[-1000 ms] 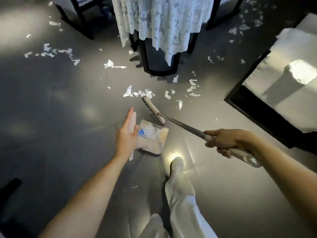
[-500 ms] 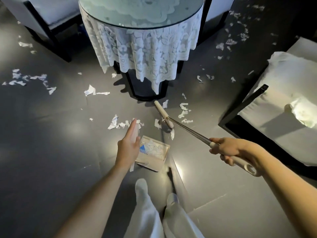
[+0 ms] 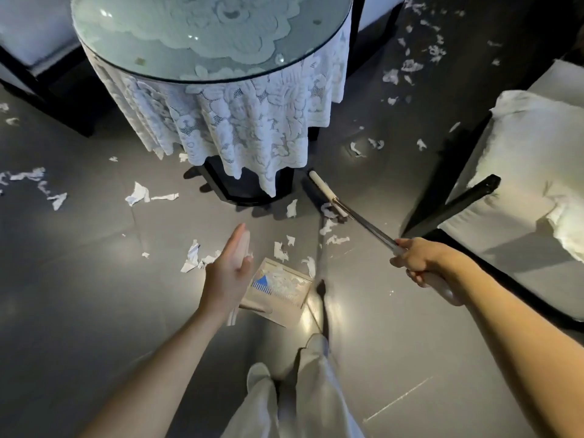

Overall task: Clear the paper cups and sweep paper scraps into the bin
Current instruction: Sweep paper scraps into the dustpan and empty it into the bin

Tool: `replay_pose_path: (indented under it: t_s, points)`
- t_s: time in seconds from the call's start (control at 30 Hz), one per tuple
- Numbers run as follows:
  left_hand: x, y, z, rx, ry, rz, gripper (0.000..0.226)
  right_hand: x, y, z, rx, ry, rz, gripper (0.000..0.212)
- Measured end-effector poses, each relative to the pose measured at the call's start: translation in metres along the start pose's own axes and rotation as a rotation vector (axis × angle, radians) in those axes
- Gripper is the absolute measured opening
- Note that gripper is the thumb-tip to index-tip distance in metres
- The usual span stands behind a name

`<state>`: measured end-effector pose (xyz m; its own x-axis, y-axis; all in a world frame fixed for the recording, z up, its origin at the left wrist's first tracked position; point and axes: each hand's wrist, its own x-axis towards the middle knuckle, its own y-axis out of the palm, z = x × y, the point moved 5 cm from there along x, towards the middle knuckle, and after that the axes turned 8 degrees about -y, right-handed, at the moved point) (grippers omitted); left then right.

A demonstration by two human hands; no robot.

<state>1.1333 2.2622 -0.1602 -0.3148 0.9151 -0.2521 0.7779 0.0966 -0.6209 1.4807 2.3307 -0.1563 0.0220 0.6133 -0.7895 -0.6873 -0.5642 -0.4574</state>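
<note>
Sweeping step: the right hand [image 3: 417,260] is gripping the broom [image 3: 366,224] by its shaft, the head lying ahead of both hands beside the table [image 3: 328,58] base. It is probably drawing paper scraps [image 3: 328,227] toward the dustpan [image 3: 278,311].
Left hand [image 3: 227,273]: is holding the dustpan's upright handle, fingers stretched along it, thumb pressing against it.
Doing it well: likely pulling short, low strokes while keeping the pan lip flat on the floor, so scraps between the hands are not sliding underneath.
Hidden: the bin and paper cups are not showing. The bristles are facing away. The lace tablecloth [image 3: 237,121] is screening whatever is lying beneath.
</note>
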Motion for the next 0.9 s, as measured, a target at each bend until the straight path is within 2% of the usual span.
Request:
replay_pose_path:
  t_s: [0.17,0.3,0.37,0.47,0.57,0.67,0.9]
  points:
    - [0.008,0.011,-0.008,-0.075,0.007,0.038,0.068,0.076,-0.040,0.023,-0.243,-0.021,-0.052,0.042]
    - [0.019,0.007,-0.005,-0.044,-0.007,0.030,0.070,0.123,-0.044,0.028,-0.233,0.007,-0.046,0.034]
    - [0.021,0.003,-0.004,-0.030,-0.020,0.016,0.069,0.128,-0.030,0.020,-0.214,0.006,0.036,0.038]
    - [0.023,0.005,-0.012,-0.057,-0.023,0.016,0.068,0.108,-0.007,0.003,-0.050,0.022,0.164,0.053]
    - [0.028,0.012,-0.019,-0.083,-0.023,0.041,0.065,0.071,0.007,-0.005,-0.065,0.068,0.255,0.054]
    - [0.035,0.015,-0.023,-0.069,-0.010,0.067,0.064,0.035,0.014,-0.009,0.039,0.130,0.295,0.048]
    - [0.034,0.005,-0.017,-0.049,0.035,0.082,0.066,-0.025,0.019,-0.006,0.030,0.108,0.263,0.057]
